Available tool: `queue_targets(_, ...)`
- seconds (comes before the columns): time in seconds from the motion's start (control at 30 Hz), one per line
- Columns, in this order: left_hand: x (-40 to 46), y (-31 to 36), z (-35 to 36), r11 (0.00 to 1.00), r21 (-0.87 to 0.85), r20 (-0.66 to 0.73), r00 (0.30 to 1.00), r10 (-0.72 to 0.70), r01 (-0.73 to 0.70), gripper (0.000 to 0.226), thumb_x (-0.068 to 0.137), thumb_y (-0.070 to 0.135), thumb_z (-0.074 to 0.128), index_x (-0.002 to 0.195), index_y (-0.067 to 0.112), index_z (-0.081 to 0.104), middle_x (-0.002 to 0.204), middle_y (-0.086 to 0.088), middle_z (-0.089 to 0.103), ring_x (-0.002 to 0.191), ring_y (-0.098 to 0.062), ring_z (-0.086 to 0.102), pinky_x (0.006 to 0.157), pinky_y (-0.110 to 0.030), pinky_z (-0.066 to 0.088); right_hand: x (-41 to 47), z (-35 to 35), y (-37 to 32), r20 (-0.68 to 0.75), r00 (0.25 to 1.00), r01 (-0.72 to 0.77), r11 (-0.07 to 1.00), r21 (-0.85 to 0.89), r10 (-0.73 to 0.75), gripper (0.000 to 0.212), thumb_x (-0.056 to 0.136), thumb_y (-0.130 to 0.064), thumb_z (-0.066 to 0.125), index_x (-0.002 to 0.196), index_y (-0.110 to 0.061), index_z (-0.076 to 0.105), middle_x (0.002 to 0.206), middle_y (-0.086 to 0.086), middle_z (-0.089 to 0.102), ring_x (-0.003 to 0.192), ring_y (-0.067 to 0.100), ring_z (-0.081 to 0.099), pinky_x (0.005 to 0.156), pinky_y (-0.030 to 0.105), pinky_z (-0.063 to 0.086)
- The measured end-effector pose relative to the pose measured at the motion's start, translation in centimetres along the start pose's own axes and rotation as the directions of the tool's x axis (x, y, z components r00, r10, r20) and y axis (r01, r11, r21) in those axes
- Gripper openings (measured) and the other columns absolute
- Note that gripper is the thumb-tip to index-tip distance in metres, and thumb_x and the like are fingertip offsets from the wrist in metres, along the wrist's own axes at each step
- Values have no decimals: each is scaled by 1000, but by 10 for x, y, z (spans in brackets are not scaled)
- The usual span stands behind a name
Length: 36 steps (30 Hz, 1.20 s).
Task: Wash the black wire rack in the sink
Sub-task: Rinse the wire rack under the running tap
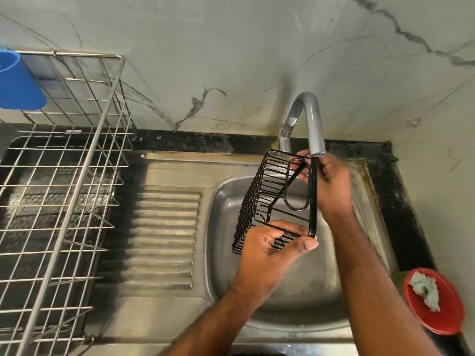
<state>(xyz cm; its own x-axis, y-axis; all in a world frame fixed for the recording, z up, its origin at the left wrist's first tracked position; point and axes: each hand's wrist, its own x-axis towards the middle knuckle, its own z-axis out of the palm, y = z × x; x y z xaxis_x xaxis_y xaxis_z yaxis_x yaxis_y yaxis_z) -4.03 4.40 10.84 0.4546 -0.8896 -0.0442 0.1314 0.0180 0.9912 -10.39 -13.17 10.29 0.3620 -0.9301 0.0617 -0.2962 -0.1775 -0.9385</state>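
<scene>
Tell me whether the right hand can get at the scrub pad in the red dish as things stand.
Probably yes, once it lets go. The right hand grips the black wire rack under the tap; the scrub pad lies uncovered in the red dish on that same side, nothing between.

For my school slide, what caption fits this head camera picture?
Both hands, left hand and right hand, hold the black wire rack under the tap.

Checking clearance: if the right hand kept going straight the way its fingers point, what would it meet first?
Probably the faucet: the right hand grips the black wire rack just below the spout. Depth is unclear.
</scene>
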Motion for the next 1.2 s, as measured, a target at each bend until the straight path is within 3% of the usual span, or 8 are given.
queue_targets(0.2,-2,-2,-3,999,-27,7,1000,-20,21,22,78,21,84,91,3,78,89,-6,79,89,-24,75,85,-46,59,-3,-3,0,-25,1000,11,998,-64,-13,39,100,-10,61,98,-48,69,98,-4,76,93,25,74,76,53,62)
queue_targets(0.3,-3,2,-8,999,-21,0,999,-47,47,17,75,24,86,87,13,79,82,-8,78,78,-32,72,75,-50,60,-6,-4,1,-55,998,23,989,-144,-31,24,100,-10,61,106,-31,72,94,-9,75,86,12,73,72,41,64)
queue_targets(0.5,-1,8,-28,981,-105,-99,980,-173,163,14,78,18,78,86,11,69,69,9,72,71,3,67,71,-10,51,-9,-9,-3,-121,992,-49,971,-236,21,21,102,-17,58,116,-27,71,98,-12,73,89,1,68,77,25,59)
queue_targets(0.6,6,-1,-40,985,-43,-224,959,-175,170,22,92,25,68,99,3,67,96,-3,77,98,-9,70,91,-26,52,-13,-14,-6,-129,991,-76,946,-314,37,18,101,-22,60,116,-23,71,96,-13,71,85,-4,64,76,22,58)
queue_targets(0.7,15,-12,-45,980,57,-342,926,-161,192,21,97,36,62,105,17,68,100,-2,76,100,-13,69,94,-35,52,-17,-14,-6,-100,995,-23,909,-415,-20,17,101,-25,61,111,-17,73,88,-8,70,75,-1,64,63,16,53)
queue_targets(0.93,38,-12,-38,929,360,-406,910,77,82,24,106,25,45,94,14,62,69,0,62,59,-18,66,57,-35,58,-28,-22,2,-141,987,-120,920,-373,72,16,96,-28,68,101,-14,75,75,-6,71,62,7,67,54,20,54)
queue_targets(1.07,56,-4,-34,870,468,-447,891,81,156,27,107,28,42,101,11,62,70,2,57,53,-18,66,44,-34,59,-33,-28,11,-35,992,-125,935,-331,120,28,96,-36,66,117,-18,72,90,-7,74,86,13,73,79,31,61)
queue_targets(1.2,78,2,-33,857,447,-497,868,-1,257,27,107,26,42,102,8,62,71,0,55,43,-12,57,35,-21,49,-48,-31,20,252,914,-279,943,-180,318,60,98,-47,61,153,-41,36,142,-7,56,128,15,53,111,47,42)
